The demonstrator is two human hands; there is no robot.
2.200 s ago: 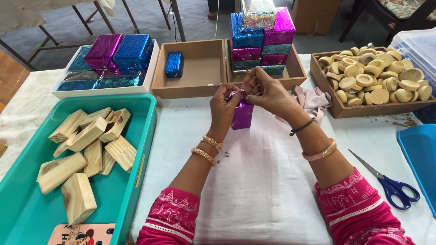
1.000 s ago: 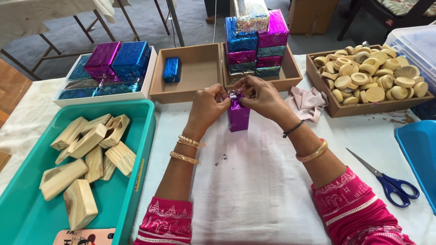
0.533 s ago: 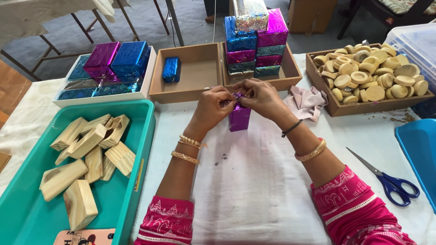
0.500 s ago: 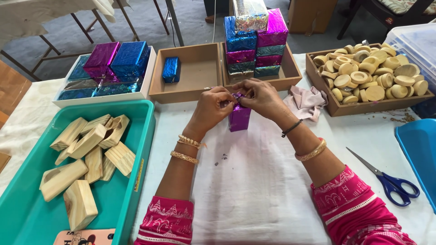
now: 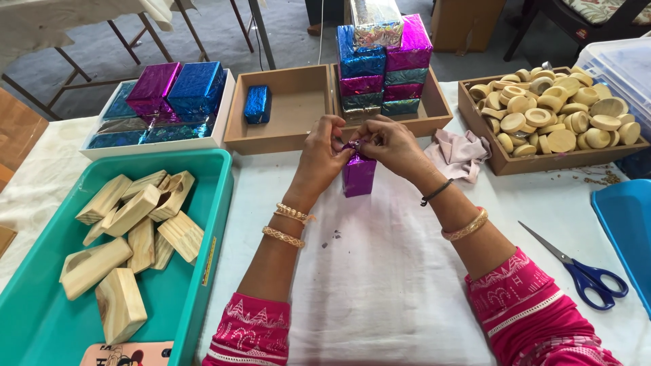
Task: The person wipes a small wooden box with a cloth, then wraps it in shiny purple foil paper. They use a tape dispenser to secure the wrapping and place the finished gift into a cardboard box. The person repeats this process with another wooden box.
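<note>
We see a grey floor [image 5: 285,34] behind the white-clothed table [image 5: 380,285]. Folding table legs [image 5: 146,30] stand upper left, a dark chair [image 5: 576,20] upper right.

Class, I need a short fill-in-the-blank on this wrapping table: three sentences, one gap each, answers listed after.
1. Both hands, left hand and right hand, pinch the foil at the top of a standing block wrapped in ____ foil.
2. The bare wooden blocks lie in a ____ tray.
3. The scissors have ____ handles.

Answers: purple; teal; blue

Shiny purple foil block [image 5: 358,177], teal tray [image 5: 210,203], blue-handled scissors [image 5: 597,281]
</note>
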